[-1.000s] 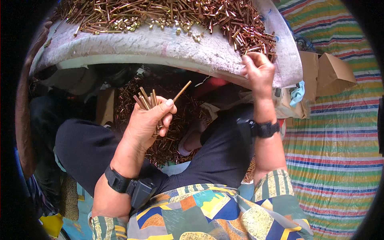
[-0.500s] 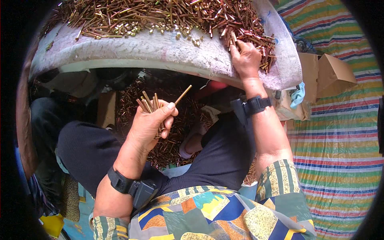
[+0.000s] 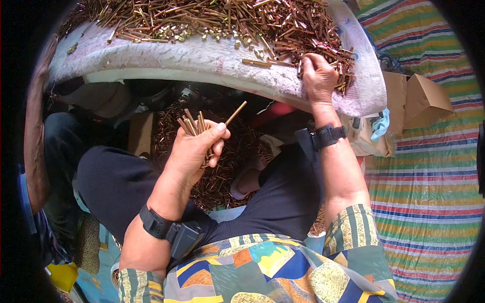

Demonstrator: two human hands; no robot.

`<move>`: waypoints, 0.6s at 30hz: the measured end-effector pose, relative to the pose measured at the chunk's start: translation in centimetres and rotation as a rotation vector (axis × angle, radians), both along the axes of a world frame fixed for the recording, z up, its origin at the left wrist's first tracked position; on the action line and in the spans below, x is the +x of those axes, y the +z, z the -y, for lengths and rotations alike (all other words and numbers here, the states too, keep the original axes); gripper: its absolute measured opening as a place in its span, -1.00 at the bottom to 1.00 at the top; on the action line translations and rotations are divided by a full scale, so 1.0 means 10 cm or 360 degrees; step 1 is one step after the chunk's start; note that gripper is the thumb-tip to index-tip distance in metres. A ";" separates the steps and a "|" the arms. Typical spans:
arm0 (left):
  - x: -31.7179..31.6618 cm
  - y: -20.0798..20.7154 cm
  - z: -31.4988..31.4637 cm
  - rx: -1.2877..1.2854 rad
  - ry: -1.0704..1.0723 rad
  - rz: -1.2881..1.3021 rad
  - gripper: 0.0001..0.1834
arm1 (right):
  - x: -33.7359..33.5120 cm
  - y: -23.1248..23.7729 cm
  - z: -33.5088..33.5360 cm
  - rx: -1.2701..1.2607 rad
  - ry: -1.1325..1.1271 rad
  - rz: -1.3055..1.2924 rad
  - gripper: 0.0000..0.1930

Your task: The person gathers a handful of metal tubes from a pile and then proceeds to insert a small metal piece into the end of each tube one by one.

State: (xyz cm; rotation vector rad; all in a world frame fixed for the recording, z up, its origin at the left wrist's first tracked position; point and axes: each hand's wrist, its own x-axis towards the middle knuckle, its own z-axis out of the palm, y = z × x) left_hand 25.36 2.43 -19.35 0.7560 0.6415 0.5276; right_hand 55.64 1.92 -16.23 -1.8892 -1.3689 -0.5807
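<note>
My left hand [image 3: 198, 144] is closed round a bunch of thin brass-coloured metal rods [image 3: 191, 123], held above my lap. One rod [image 3: 236, 112] sticks out apart from the others, pinched between thumb and forefinger. My right hand [image 3: 321, 78] rests at the near right edge of a large heap of similar rods [image 3: 298, 33] on a cloth-covered table [image 3: 166, 59]. Its fingers are curled in against the heap, and what they grip is hidden. Just left of its fingertips, a few loose rods [image 3: 256, 63] lie on the cloth. Small shiny gold-coloured pieces [image 3: 202, 37] line the heap's near edge.
Below the table, more rods [image 3: 202, 189] are piled between my legs. A cardboard box [image 3: 424, 101] and a light blue cloth [image 3: 380, 125] are at the table's right end, beside a striped sheet [image 3: 429, 177]. Another person's arm [image 3: 35, 136] shows at the far left.
My right hand has drawn slightly toward me, away from the rods it was touching; a few rods now lie loose on the cloth to its left. The left hand keeps its bunch. The view has shifted slightly.
</note>
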 end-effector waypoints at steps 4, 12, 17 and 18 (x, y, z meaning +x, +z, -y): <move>-0.01 0.01 -0.03 -0.0018 0.0088 -0.0017 -0.80 | -0.06 0.22 0.05 -0.0008 0.0505 -0.1195 -0.89; -0.02 0.05 -0.04 0.0031 0.0088 0.0100 -0.80 | -0.82 0.46 0.40 -0.0588 0.1068 -0.1703 -0.87; -0.05 0.08 -0.04 0.0080 0.0011 0.0100 -0.80 | -0.85 0.40 0.39 -0.0675 0.1183 -0.1590 -0.87; -0.06 0.07 -0.04 0.0079 0.0019 0.0095 -0.80 | -0.87 0.39 0.38 -0.0656 0.1206 -0.1583 -0.87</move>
